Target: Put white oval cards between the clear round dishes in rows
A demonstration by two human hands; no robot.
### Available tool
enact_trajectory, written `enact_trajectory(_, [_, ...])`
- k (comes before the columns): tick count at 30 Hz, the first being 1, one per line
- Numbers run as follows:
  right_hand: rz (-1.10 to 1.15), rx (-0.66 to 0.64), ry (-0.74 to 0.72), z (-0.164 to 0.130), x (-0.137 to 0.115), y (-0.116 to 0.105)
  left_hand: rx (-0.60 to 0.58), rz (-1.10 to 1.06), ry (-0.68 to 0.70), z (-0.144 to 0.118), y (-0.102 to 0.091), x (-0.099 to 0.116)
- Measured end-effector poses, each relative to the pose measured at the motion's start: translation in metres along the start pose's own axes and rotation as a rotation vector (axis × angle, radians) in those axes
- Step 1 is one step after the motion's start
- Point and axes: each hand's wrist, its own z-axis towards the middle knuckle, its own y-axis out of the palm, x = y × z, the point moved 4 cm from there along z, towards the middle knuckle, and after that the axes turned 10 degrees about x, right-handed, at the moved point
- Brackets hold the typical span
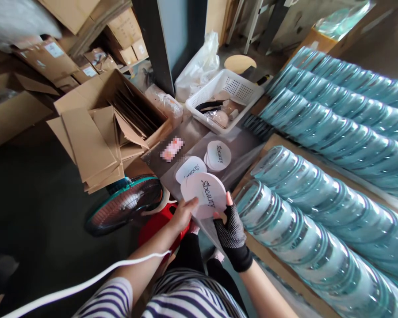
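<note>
My bare left hand [183,213] grips the lower left edge of a round white card [202,192] printed with "beauty" lettering. At its right edge my right hand [231,229], in a dark fingerless glove with dots, holds the same card. Whether it is one card or a thin stack I cannot tell. Just beyond lie more round printed cards [189,166] partly overlapped by the held one, and another small pile [219,154] to the right. They rest on a plastic-covered surface [199,141].
Stacked clear glass pieces [305,185] fill the right side in long rows. A white basket [225,128] with loose items stands at the back. An open carton [86,92] of cardboard pieces and a fan [126,205] are on the left. A white cable [96,276] crosses the lower left.
</note>
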Motion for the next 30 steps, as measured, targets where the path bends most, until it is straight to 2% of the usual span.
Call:
enact_trajectory(3, [-0.025,0.097,-0.170,0.009,-0.029,-0.028,0.038,-0.024,0.005,-0.013,0.022,0.013])
enact_trajectory(5, [0.030,0.147,-0.156,0.014,-0.038,-0.047,0.028,-0.050,0.022,-0.027,0.040,0.020])
enact_trajectory(7, [0.156,0.197,-0.022,0.018,-0.037,-0.065,-0.032,-0.081,0.037,-0.043,0.062,0.023])
enact_trajectory(9, [0.368,0.236,0.217,0.020,-0.027,-0.082,-0.118,-0.095,0.037,-0.062,0.086,0.022])
enact_trajectory(11, [0.594,0.282,0.458,0.015,-0.015,-0.100,-0.201,-0.081,0.024,-0.082,0.112,0.015])
enact_trajectory(13, [0.697,0.352,0.562,0.005,-0.004,-0.126,-0.244,-0.058,0.003,-0.102,0.136,0.002])
enact_trajectory(14, [0.665,0.417,0.535,-0.002,0.000,-0.144,-0.251,-0.042,-0.007,-0.112,0.147,-0.007])
enact_trajectory(16, [0.442,0.561,0.348,-0.019,0.006,-0.187,-0.260,0.001,-0.027,-0.133,0.168,-0.028])
enact_trajectory(18, [0.166,0.594,0.104,-0.041,0.013,-0.230,-0.302,0.059,-0.054,-0.154,0.190,-0.057])
enact_trajectory(19, [0.072,0.603,0.045,-0.053,0.021,-0.251,-0.338,0.094,-0.076,-0.165,0.201,-0.073])
enact_trajectory(20, [0.019,0.633,0.045,-0.067,0.032,-0.274,-0.372,0.131,-0.100,-0.176,0.213,-0.091])
enact_trajectory(21, [0.001,0.697,0.093,-0.082,0.047,-0.300,-0.403,0.168,-0.124,-0.186,0.224,-0.109])
enact_trajectory(24, [-0.059,1.080,0.364,-0.144,0.098,-0.387,-0.470,0.273,-0.182,-0.215,0.257,-0.160])
enact_trajectory(26, [-0.248,1.218,0.553,-0.194,0.125,-0.441,-0.513,0.319,-0.210,-0.233,0.281,-0.188])
enact_trajectory(28, [-0.515,1.204,0.717,-0.243,0.143,-0.482,-0.550,0.327,-0.227,-0.249,0.310,-0.213])
enact_trajectory(30, [-0.725,1.082,0.757,-0.282,0.152,-0.507,-0.582,0.309,-0.233,-0.262,0.343,-0.236])
